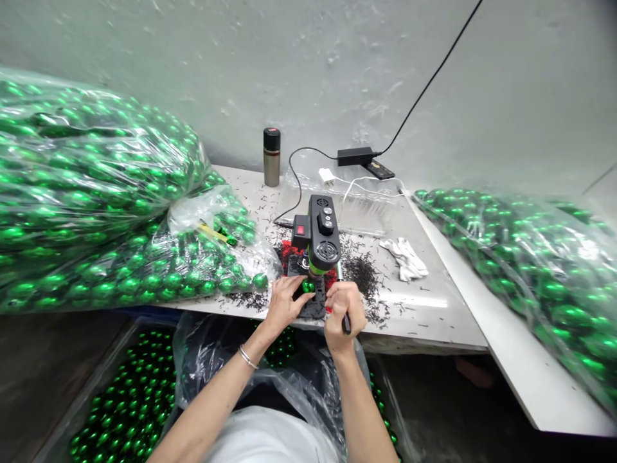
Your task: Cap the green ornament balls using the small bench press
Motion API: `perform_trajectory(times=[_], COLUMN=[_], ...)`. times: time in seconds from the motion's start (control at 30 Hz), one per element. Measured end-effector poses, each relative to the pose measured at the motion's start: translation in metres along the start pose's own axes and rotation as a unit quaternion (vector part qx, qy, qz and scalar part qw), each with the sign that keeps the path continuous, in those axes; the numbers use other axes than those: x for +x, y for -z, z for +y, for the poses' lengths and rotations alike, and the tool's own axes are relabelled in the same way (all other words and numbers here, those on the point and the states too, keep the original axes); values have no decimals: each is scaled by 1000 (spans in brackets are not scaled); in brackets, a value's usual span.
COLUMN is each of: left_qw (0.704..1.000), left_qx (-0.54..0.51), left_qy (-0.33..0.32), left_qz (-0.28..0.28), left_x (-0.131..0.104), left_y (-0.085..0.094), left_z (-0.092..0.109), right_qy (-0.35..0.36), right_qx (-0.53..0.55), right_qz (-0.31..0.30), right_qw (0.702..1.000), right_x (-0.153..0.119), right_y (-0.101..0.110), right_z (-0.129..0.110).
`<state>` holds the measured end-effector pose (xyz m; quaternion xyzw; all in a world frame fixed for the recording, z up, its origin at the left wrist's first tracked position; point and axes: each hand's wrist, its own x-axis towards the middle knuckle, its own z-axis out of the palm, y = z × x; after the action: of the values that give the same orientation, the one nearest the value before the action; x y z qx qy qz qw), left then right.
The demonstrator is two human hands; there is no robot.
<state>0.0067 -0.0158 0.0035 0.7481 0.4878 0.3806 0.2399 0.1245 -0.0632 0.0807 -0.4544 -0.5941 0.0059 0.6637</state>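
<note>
Beneath the head of a small black bench drill press (324,225), my left hand (286,299) pinches a shiny green ball (308,285) between thumb and fingers. The ball sits on the machine's dark base (313,310); the tool tip above it is mostly hidden. My right hand (346,315) is wrapped round the black-ended lever (346,323) at the machine's right side. Another green ball (260,281) lies on the table left of my left hand.
Dark shavings (361,276) litter the table (434,321). A white glove (405,258), a thermos (272,157) and a power adapter (355,156) lie behind or beside the machine. Bags of green balls (96,193) flank both sides. Below stands a bin of balls (130,392).
</note>
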Motion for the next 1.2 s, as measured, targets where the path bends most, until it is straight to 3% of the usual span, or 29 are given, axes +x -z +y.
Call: perform_trajectory(times=[0.4,0.77,0.83,0.9,1.0,1.13,1.2], left_qw=[1000,1000,1000,999,998,995,995], left_qx=[-6,-22,-27,-33,-44,-25,5], left_qy=[-6,-2,2,3,-21,-97,-102], left_qz=[1,8,11,21,32,-3,4], left_x=[-1,4,6,4,-16,-56,-60], left_y=[-2,-3,-4,-4,0,14,26], left_z=[-2,-2,-2,0,4,3,-2], right_qy=[90,149,117,38,-78,-74,-62], right_qx=[-2,-23,-9,8,16,23,23], right_qz=[35,-34,-14,-6,-34,-47,-33], right_qw=[995,988,993,999,996,996,997], right_x=[-28,-15,-5,9,30,36,31], right_y=[-13,-3,-1,1,6,8,6], right_z=[42,36,24,9,-13,-21,-19])
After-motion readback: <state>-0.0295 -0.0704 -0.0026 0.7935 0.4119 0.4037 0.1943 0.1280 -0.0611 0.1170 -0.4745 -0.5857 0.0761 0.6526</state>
